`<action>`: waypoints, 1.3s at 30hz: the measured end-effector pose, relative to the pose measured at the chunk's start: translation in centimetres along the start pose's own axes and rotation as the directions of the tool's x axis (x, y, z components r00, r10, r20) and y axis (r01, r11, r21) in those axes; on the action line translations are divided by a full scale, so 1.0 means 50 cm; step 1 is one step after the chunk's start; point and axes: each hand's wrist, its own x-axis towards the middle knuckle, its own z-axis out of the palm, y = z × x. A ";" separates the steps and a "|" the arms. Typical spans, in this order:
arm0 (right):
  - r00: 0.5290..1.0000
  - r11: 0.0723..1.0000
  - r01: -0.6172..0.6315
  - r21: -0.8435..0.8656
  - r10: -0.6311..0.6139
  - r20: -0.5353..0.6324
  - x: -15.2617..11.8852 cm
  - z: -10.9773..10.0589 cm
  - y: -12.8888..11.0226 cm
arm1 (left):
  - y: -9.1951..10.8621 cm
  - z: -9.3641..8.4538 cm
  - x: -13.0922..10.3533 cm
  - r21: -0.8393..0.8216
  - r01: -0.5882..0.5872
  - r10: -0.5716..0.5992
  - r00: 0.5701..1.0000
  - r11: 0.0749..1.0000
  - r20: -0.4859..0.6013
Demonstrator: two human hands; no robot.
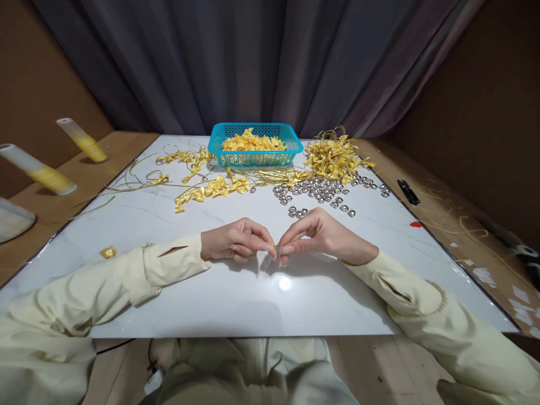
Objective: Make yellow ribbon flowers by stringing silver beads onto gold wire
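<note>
My left hand [243, 240] and my right hand [313, 237] meet above the front middle of the white tabletop. Thumb and fingertips are pinched on both sides, nearly touching each other. Something tiny sits between the fingertips, too small to name. A faint, see-through shape shows just below them, perhaps only a reflection. Beyond my right hand lie silver heart-shaped pieces [323, 190], scattered in a loose heap. Yellow ribbon bows [219, 187] lie in a row past my left hand. One yellow piece [108, 252] rests beside my left sleeve.
A teal basket [256, 160] of yellow bows stands at the back. Right of it is a pile of bows with gold cords [333, 157]. Yellow-and-white spools [40, 170] stand at left. A black tool [408, 192], a red piece [415, 224] and paper scraps [484, 276] lie at right.
</note>
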 end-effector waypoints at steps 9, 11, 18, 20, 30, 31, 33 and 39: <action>1.000 1.000 -0.008 -0.002 0.008 -0.004 0.000 0.001 -0.002 | 0.001 0.001 0.000 -0.005 0.005 -0.005 1.000 1.000 -0.005; 1.000 1.000 -0.008 -0.004 0.008 -0.002 0.000 0.001 -0.001 | 0.001 0.000 0.000 -0.003 0.006 -0.006 1.000 1.000 -0.012; 1.000 1.000 -0.014 0.026 0.014 -0.009 0.000 0.002 -0.001 | -0.001 -0.003 0.000 -0.003 -0.003 0.003 1.000 1.000 -0.014; 1.000 0.999 -0.016 0.042 0.016 -0.011 0.000 0.002 -0.001 | -0.002 -0.004 0.000 -0.001 -0.008 0.008 1.000 1.000 -0.018; 1.000 0.995 -0.015 0.103 0.015 -0.005 0.003 0.004 0.000 | 0.000 -0.002 -0.001 -0.008 -0.018 0.018 1.000 1.000 -0.015; 1.000 0.994 -0.017 0.108 0.018 -0.005 0.003 0.005 0.001 | 0.000 -0.002 -0.001 -0.008 -0.017 0.017 1.000 1.000 -0.016; 1.000 0.993 -0.020 0.118 0.021 -0.006 0.003 0.006 0.001 | 0.000 -0.003 -0.001 -0.012 -0.015 0.015 1.000 1.000 -0.018; 0.999 0.990 -0.027 0.137 0.029 -0.017 0.004 0.009 0.001 | -0.002 -0.004 -0.002 -0.007 -0.025 0.025 1.000 1.000 -0.010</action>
